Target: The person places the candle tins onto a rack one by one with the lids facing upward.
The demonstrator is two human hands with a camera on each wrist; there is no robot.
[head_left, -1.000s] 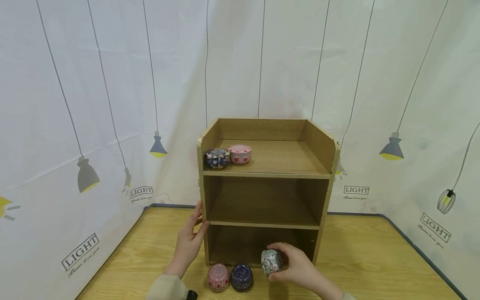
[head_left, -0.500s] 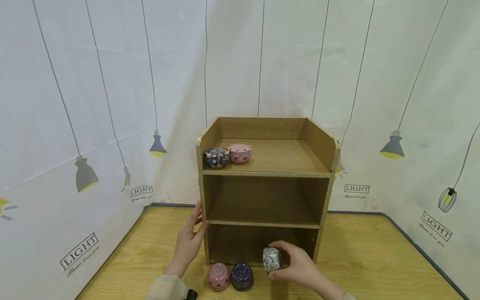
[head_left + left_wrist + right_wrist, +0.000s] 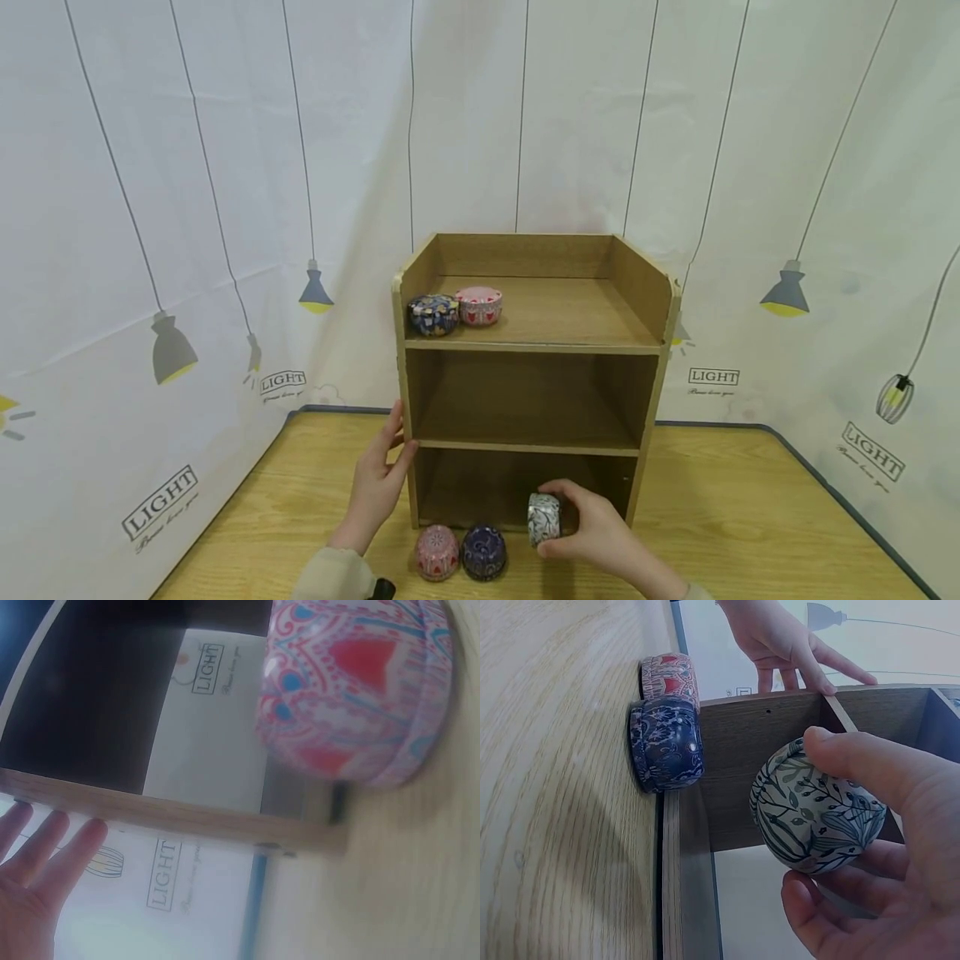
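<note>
My right hand (image 3: 596,529) pinches a small round tin (image 3: 817,806) with a white, black and grey-green leaf pattern, thumb on one side and fingers on the other. The tin is tilted on its side, off the table, before the shelf's bottom compartment. With fingers extended, my left hand (image 3: 378,479) rests against the left side of the wooden shelf (image 3: 525,347); in the left wrist view its fingertips touch the side panel (image 3: 150,810). A pink tin (image 3: 437,552) and a dark blue tin (image 3: 483,552) stand side by side on the table in front of the shelf.
On the top shelf's left end sit a dark floral tin (image 3: 433,315) and a pink tin with red hearts (image 3: 478,307), next to each other. Raised panels edge that shelf at back and sides. A white printed backdrop (image 3: 337,167) encloses the wooden table (image 3: 750,517).
My right hand has turned the leaf-patterned tin so its side faces the camera more, and shifted it slightly right. My left hand stays on the shelf.
</note>
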